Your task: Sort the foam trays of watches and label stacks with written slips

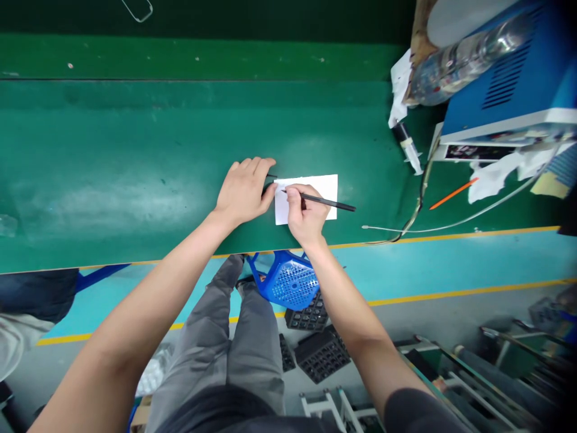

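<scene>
A small white sheet of paper [330, 187] lies on the green tabletop [135, 150] near its front edge. My right hand [309, 219] rests on it, thumb and fingers pinched around a slim black pen [336, 204]. The pen's tip points left and meets the paper near its upper left corner; its far end sticks out past the right edge. My left hand [243, 193] lies palm down on the table just left of the sheet, its thumb apart and reaching the paper's left edge. A thin dark thing shows beside its index finger, too small to name.
At the right stand a blue machine [509, 78] and a clear plastic bottle [469, 60]. A syringe [408, 147], an orange stick [453, 193] and a pale cable [433, 230] lie nearby. Below the table edge are a blue stool [293, 282] and black trays [322, 355].
</scene>
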A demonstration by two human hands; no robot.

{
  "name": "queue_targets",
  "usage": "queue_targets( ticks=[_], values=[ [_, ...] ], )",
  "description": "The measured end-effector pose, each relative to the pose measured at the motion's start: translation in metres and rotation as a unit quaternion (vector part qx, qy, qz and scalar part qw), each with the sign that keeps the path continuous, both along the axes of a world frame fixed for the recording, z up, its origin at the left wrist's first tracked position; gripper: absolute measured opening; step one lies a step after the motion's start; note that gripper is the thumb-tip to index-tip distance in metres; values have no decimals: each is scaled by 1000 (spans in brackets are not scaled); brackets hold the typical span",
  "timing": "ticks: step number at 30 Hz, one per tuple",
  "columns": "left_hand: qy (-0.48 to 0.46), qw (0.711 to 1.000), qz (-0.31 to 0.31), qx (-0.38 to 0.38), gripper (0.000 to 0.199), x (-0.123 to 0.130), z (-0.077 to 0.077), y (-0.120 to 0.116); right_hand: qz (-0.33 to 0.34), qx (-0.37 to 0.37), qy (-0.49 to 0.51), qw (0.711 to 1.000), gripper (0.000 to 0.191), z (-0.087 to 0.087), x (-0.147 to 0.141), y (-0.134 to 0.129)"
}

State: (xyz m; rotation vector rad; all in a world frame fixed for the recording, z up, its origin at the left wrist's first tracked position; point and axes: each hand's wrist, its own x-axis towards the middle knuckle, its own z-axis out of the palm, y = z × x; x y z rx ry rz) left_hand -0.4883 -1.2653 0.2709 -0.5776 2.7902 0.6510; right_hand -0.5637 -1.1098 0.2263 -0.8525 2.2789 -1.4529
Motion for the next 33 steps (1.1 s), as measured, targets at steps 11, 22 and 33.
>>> queue_targets(
  ticks=[11, 22, 33],
  values=[
    [0, 1000, -8, -11, 51, 0, -1, -1, -13, -15, -18, 1000, 38, 0, 0, 1],
    [0, 1000, -2, -3, 52, 0, -1, 0, -6, -1, 20, 1000, 41, 2, 0, 0],
    [4, 1000, -6, -8, 50, 0, -2, 0, -33, -20, 19, 999, 34, -1, 0, 2]
  ],
)
